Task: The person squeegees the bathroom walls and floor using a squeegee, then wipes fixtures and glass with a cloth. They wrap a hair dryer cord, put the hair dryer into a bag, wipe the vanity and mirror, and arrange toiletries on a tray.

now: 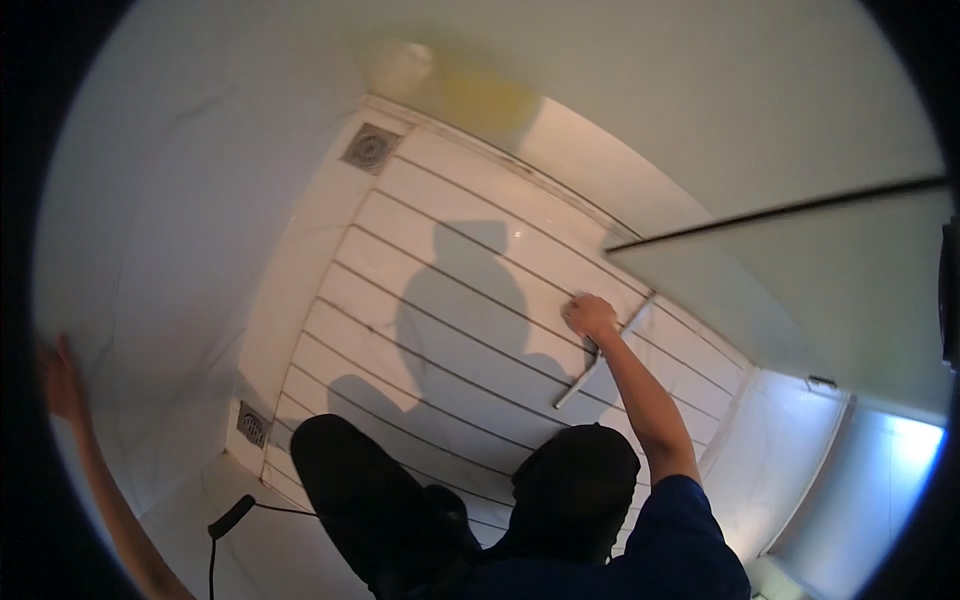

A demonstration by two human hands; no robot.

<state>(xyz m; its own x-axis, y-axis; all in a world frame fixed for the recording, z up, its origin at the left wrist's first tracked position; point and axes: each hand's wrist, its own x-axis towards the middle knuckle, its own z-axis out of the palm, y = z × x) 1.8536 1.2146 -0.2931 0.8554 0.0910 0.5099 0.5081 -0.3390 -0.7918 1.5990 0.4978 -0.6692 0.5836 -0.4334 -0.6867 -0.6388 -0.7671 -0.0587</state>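
A pale, slim bar (640, 313), straight and smooth-looking like the blade of a squeegee, is laid slantwise on the grooved floor (360, 290), toward its right side. It is held by the right hand (592, 315), which is curled narrow at the bar's middle. The floor is made of glossy white slabs, long and narrow, parted by thin dark lines. Two squarish metal drains (371, 148) (252, 425) with patterned grates are set in the plain border at the left.

The middle of the bar is covered by the right wrist and forearm, and whatever part is gripped is hidden by the fingers. The left hand (62, 385) is raised at the pale, faintly veined wall (170, 250) — partly lost in the dark rim of the view, so whether its fingers are spread wide or drawn in cannot be told. A blurred yellow patch (485, 100) is seen at the top, its nature unclear.

A soft shadow (465, 310) is cast across the slabs. Below, dark-clothed knees (575, 480) are seen, and a black cord (282, 510) with a thicker grip-like piece is hung beside them. At the right, a greenish, cloudy panel (830, 270) is edged by a dark strip — bluish light is caught lower down.
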